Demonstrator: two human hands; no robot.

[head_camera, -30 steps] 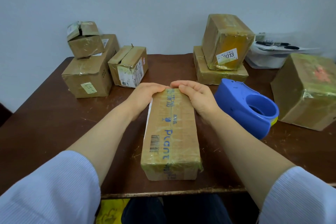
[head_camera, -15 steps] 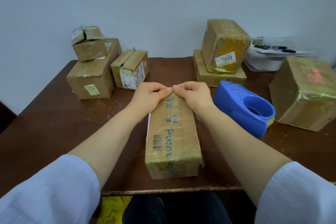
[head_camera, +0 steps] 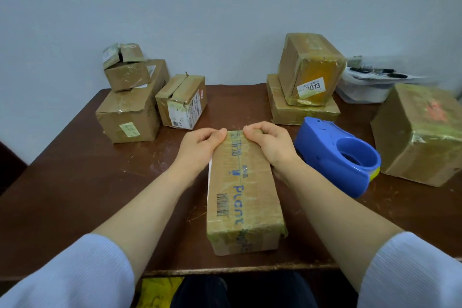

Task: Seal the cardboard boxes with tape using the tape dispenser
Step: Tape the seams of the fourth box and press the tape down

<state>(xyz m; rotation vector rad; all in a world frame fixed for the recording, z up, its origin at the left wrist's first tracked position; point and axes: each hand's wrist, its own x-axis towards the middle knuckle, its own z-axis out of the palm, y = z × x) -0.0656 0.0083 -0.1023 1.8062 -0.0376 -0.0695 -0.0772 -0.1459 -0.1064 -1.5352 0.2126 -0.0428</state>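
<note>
Head view: a long cardboard box (head_camera: 243, 190) lies lengthwise at the table's (head_camera: 75, 182) near edge, glossy with tape, "Plant" printed in blue. At its far end, left hand (head_camera: 200, 144) and right hand (head_camera: 271, 141) curl closed, pinching the taped edge. The blue tape dispenser (head_camera: 337, 155) sits just right.

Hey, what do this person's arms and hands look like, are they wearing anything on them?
Both arms wear pale bluish-white, finely ribbed sleeves, the left sleeve and right sleeve pushed up so the forearms are bare. The left hand and right hand are bare too: no gloves, and no rings, watch or markings show.
</note>
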